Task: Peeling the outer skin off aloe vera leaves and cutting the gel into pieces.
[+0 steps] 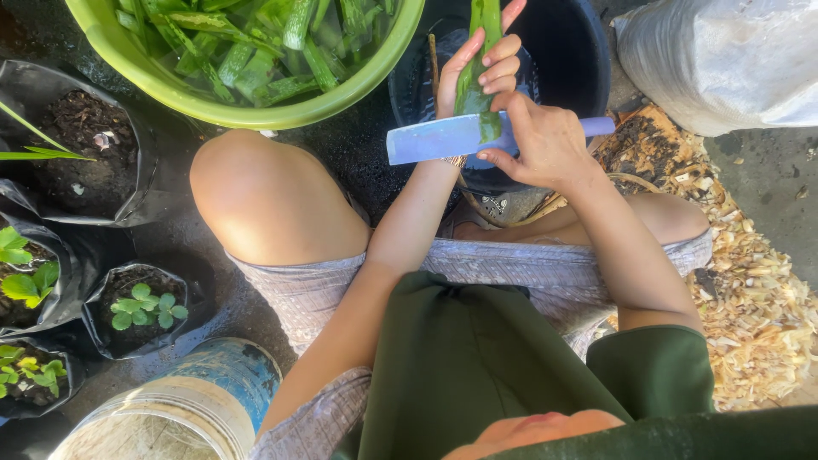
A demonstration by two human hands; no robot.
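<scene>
Closest to the camera are the person's green shirt and grey shorts, with bare knees spread either side of the work. Near the left knee stand a blue-and-white bucket and several black grow bags holding small green seedlings; wood shavings lie scattered on the ground by the right knee.

Further out, the right hand is wrapped tightly around the handle of a knife, whose broad blade lies crosswise, pointing toward the person's left. The left hand is curled around a long green leaf, fingers pressed over its front. The leaf stands with its long axis running away from the person, nearly square to the blade, and its near end meets the blade just beside the right hand's thumb. So the leaf lies straight beyond the knife grip, and both hands are touching or almost touching there, above a black bucket.

Farthest left, a lime-green basin holds many cut green leaf pieces in water, and a pale sack sits at the far right.
</scene>
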